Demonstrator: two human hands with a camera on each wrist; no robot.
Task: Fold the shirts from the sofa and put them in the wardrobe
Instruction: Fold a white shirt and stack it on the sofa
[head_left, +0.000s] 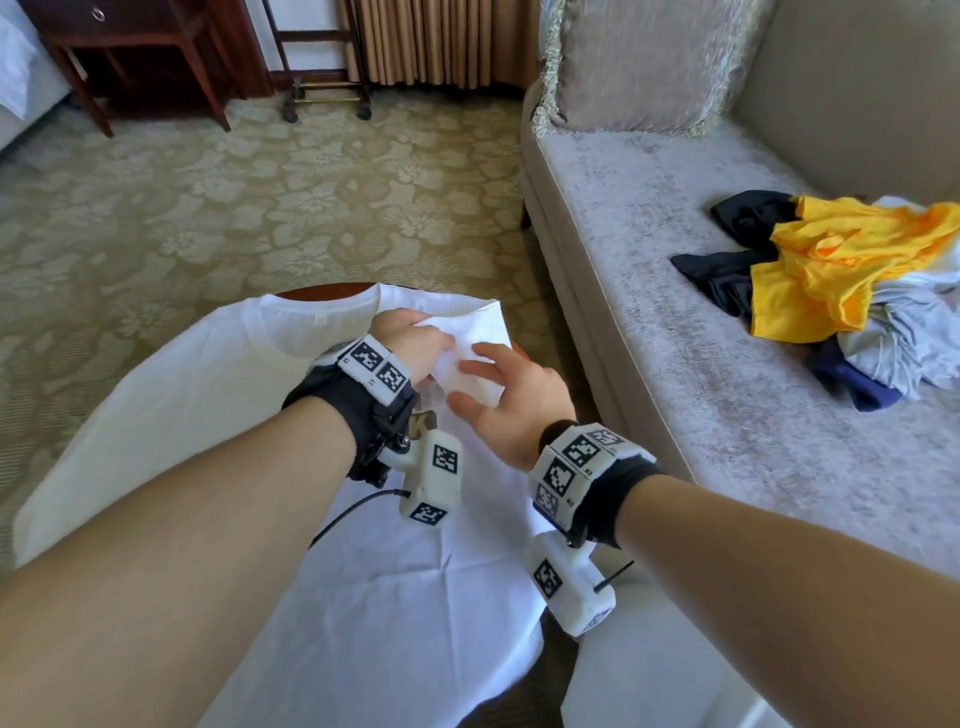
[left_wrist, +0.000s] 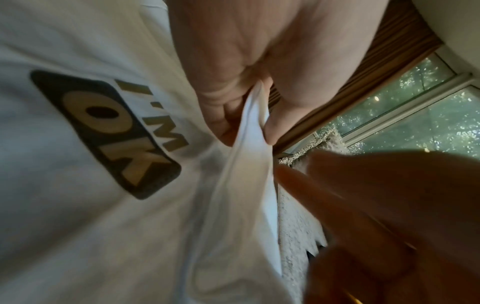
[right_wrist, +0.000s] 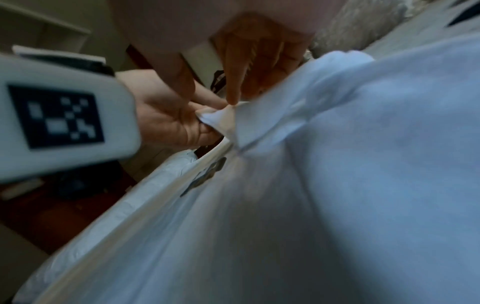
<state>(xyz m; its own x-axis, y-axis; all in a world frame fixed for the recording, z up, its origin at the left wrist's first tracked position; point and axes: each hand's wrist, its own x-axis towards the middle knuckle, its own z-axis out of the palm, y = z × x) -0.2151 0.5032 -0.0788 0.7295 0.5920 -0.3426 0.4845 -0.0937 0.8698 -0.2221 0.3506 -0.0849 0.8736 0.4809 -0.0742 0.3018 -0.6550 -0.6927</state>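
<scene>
At frame centre, the left hand (head_left: 415, 343) pinched the limp white T-shirt's (head_left: 208, 395) sleeve hem, the right hand (head_left: 511, 400) hovering open-fingered.

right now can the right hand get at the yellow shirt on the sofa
Probably yes: the right hand looks free, fingers open over the white shirt, and the yellow shirt lies atop the pile on the sofa with nothing between them.

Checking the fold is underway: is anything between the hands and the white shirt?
Nothing visible. The left hand already pinches a fold of the white shirt, and the right hand has its fingers spread at the same fold. The wardrobe is out of view.
</scene>
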